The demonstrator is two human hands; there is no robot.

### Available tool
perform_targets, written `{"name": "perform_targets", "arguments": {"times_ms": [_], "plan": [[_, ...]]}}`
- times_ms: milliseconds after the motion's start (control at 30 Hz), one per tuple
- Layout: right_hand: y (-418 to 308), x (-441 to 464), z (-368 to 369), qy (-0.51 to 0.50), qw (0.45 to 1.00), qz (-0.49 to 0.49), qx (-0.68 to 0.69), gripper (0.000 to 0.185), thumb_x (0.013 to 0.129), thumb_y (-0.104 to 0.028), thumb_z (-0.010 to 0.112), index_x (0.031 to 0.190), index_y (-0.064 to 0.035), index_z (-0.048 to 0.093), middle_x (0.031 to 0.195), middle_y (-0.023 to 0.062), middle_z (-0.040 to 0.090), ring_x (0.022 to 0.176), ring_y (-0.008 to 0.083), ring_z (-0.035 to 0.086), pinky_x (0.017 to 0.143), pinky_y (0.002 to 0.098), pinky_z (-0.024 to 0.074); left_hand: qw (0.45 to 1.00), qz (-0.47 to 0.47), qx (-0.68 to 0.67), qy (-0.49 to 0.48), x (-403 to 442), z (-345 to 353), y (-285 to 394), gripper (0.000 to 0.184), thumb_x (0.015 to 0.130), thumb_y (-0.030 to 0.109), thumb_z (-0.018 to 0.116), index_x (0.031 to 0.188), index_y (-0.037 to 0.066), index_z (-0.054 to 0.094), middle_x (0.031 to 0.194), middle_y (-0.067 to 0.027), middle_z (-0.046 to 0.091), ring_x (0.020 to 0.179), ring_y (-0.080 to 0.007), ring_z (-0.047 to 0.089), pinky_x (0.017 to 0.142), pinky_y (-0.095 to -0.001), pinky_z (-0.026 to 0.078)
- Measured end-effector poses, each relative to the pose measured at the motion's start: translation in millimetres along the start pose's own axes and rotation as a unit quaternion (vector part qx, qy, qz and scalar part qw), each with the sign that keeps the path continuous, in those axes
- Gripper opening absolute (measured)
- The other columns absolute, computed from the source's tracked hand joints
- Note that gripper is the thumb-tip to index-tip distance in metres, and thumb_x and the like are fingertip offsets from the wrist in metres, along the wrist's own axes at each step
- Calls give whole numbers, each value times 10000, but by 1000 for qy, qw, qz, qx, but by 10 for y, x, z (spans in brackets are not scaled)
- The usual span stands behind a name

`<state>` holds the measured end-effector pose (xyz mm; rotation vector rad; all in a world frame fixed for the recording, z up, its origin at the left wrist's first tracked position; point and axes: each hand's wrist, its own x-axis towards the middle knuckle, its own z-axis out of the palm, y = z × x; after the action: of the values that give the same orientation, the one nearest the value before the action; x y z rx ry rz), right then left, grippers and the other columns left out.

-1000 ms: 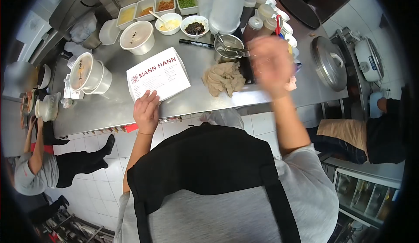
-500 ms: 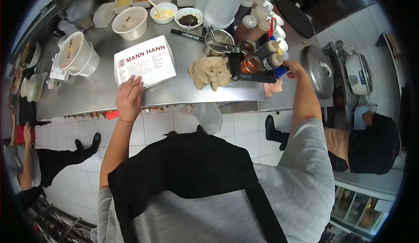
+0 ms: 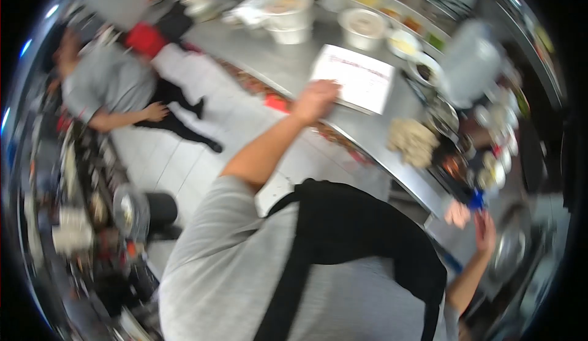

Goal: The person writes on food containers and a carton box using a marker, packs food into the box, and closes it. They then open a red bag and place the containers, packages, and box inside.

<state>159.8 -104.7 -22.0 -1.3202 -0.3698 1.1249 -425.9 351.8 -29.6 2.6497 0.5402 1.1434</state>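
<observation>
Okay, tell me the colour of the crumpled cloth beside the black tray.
Beige, though motion blurs the cloth; the head view shows it best.

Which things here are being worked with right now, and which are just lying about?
In hand or nearest:
- printed white box, under the left hand
- blue item, by the right hand; contact unclear

Seemingly lying about:
- crumpled beige cloth
- white tub
- bowl of dark food

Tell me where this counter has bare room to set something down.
Widest: the bare steel counter between the stacked tubs, the printed box and the front edge. Narrower: a strip between the box and the crumpled cloth. Crowded: past the cloth, where bottles stand close by the black tray.
</observation>
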Motion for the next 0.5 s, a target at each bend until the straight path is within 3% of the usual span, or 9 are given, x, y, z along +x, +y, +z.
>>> {"name": "perform_targets", "arguments": {"times_ms": [33, 100, 233, 333, 433, 500], "plan": [[104, 56, -138, -23, 999, -12, -25, 330, 949, -199, 532, 1218, -7, 540, 1271, 96, 549, 1218, 226, 495, 1060, 389, 354, 999, -33, 37, -1, 97, -81, 183, 241, 744, 57, 572, 984, 50, 591, 986, -163, 612, 978, -361, 585, 856, -422, 485], [263, 159, -286, 11, 999, -10, -35, 355, 949, -198, 543, 1248, -8, 527, 1278, 86, 543, 1195, 195, 504, 1045, 350, 359, 997, -28, 61, -24, 136, -96, 231, 240, 789, 60, 551, 1025, 50, 596, 1068, -173, 608, 1035, -366, 575, 875, -422, 480], [280, 216, -336, 60, 993, -42, -94, 392, 938, -189, 573, 1247, 44, 512, 1208, 99, 577, 1132, 164, 528, 992, 312, 393, 995, -72, 65, 11, 82, 24, 277, 267, 813, 76, 539, 1073, 58, 596, 1088, -195, 605, 1037, -371, 569, 887, -428, 473], [392, 274, -281, 30, 981, -116, -154, 333, 923, -183, 598, 1182, 23, 563, 1153, 84, 598, 1053, 140, 538, 948, 297, 408, 995, -66, 67, 13, 101, -19, 335, 270, 815, 90, 543, 1077, 60, 598, 1085, -193, 608, 1049, -364, 567, 899, -425, 469], [840, 433, -796, 42, 864, -182, -468, 292, 917, -203, 605, 1123, 4, 597, 1096, 60, 608, 982, 128, 541, 877, 275, 429, 985, -136, 85, -65, 147, -27, 317, 284, 810, 97, 550, 1087, 56, 597, 1093, -180, 613, 1077, -353, 560, 917, -418, 463], [787, 399, -693, 78, 896, -207, -386, 226, 924, -190, 580, 1056, -9, 612, 1039, 37, 602, 902, 115, 527, 794, 259, 421, 990, -103, 88, -29, 92, -5, 269, 285, 809, 98, 550, 1086, 51, 595, 1099, -174, 612, 1088, -352, 556, 926, -416, 459]]}}
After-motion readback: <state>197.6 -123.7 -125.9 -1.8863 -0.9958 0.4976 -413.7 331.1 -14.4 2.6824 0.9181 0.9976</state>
